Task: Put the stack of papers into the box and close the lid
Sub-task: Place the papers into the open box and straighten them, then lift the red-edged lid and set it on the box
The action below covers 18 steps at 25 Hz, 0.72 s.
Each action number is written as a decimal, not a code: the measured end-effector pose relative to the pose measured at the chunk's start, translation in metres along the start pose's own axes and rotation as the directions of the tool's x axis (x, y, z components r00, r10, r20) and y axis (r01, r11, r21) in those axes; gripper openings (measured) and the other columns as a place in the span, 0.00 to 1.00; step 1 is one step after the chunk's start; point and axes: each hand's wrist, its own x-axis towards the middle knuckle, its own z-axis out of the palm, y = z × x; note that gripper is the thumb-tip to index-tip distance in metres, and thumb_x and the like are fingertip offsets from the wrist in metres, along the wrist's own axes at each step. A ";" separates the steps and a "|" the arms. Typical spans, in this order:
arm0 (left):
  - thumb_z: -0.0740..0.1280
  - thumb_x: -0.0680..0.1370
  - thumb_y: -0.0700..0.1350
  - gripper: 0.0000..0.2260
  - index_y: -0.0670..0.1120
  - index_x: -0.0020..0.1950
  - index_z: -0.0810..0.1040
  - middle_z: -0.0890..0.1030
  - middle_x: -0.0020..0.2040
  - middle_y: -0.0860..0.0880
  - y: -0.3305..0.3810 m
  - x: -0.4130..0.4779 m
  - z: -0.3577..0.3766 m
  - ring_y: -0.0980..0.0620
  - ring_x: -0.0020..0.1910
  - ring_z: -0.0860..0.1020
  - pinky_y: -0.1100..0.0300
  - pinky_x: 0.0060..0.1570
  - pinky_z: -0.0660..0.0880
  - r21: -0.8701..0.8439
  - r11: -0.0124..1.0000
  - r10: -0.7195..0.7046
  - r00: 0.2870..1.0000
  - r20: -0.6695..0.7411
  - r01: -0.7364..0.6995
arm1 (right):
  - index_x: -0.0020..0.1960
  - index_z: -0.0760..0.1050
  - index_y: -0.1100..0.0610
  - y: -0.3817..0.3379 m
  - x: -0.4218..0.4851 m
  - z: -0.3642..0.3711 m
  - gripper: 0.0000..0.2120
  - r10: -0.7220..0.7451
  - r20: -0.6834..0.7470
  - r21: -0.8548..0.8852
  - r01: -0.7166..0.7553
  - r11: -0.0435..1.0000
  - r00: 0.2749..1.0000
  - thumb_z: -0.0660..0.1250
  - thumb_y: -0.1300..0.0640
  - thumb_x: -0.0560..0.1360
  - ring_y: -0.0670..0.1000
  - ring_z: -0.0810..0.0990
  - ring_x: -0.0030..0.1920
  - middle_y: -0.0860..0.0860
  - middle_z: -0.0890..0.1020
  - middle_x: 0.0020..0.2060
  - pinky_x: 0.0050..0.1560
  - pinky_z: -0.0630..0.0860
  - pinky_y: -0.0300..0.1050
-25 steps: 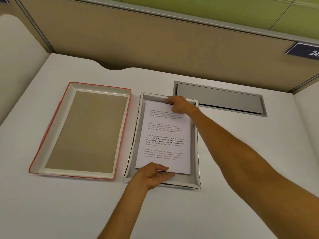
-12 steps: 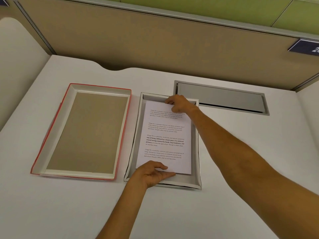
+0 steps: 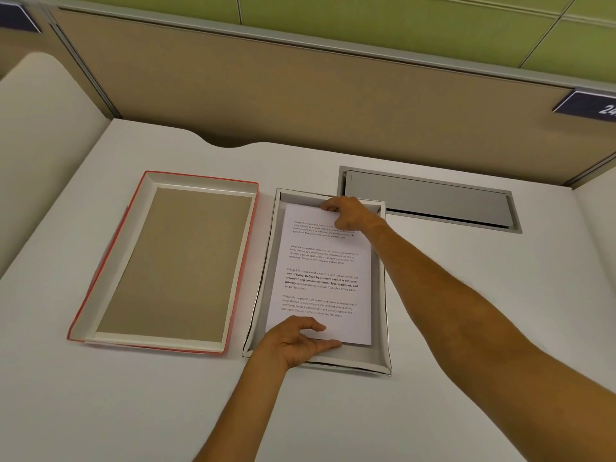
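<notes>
White tabletop [image 3: 100, 411] as base. Find red-edged lid [image 3: 173, 261] left of centre, inside up; box [image 3: 379, 295] just beside, at centre. Note stack of papers [image 3: 326, 271] inside box, far edge pinched by right hand [image 3: 350, 215], near edge by left hand [image 3: 296, 345]. Release evenly to avoid buckling sheets against walls.

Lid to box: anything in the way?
Only the hands. The left hand and right hand grip the papers inside the box, over its opening. The lid lies upturned beside the box, bare table between.

"Village life" on papers [image 3: 325, 278]; "24" on sign [image 3: 590, 105].
</notes>
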 end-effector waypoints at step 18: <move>0.73 0.72 0.32 0.15 0.39 0.58 0.80 0.84 0.53 0.43 0.132 -0.095 0.000 0.49 0.50 0.83 0.55 0.55 0.80 0.596 0.367 0.860 0.504 0.074 -0.714 | 0.72 0.67 0.61 -0.060 -0.047 0.002 0.33 -0.014 -0.223 0.645 0.158 0.748 0.975 0.72 0.72 0.70 0.54 0.76 0.67 0.57 0.75 0.68 0.67 0.74 0.46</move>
